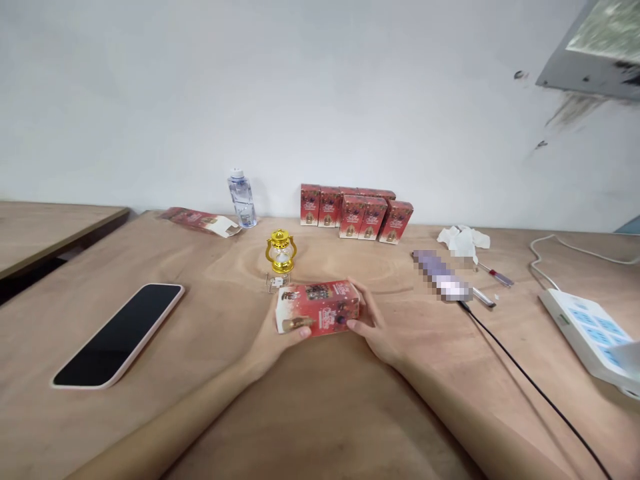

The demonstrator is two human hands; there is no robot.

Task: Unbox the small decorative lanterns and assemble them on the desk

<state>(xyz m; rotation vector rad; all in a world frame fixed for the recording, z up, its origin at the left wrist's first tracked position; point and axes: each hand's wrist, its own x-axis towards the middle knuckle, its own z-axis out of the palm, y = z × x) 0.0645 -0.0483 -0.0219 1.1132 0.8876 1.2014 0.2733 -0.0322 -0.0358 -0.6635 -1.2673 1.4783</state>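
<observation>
Between my two hands I hold a red printed cardboard box, lying on its side above the table. My left hand grips its left end, thumb on the front face. The right end is held by my right hand, with the thumb at the lower corner and fingers behind. Just beyond the box stands a small gold lantern with a clear body. A small clear and metallic piece, too small to name, lies between lantern and box.
Several similar red boxes stand by the wall. A flattened red carton lies beside a water bottle. Left is a phone. On the right are crumpled tissue, a screwdriver, a blurred-out cabled device and a power strip.
</observation>
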